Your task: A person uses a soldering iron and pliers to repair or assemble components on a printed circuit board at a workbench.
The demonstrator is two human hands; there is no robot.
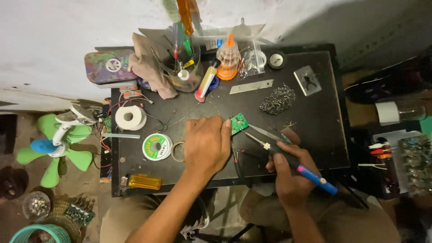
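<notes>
On the dark surface (315,117): tools, solder spool (157,146), tape roll (130,117).
Clear tub (185,72): pens, tools upright.
Left hand (206,146): fingers flat, steadying green circuit board (239,123).
Right hand (290,173): fingers closed around soldering iron (288,157), tip near board.

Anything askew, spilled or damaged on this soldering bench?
Mostly ordinary clutter. Two oddities: a cloth is slumped over the tool cup's rim, and a green fan lies on the floor left of the table. No spill shows around the circuit board.
</notes>
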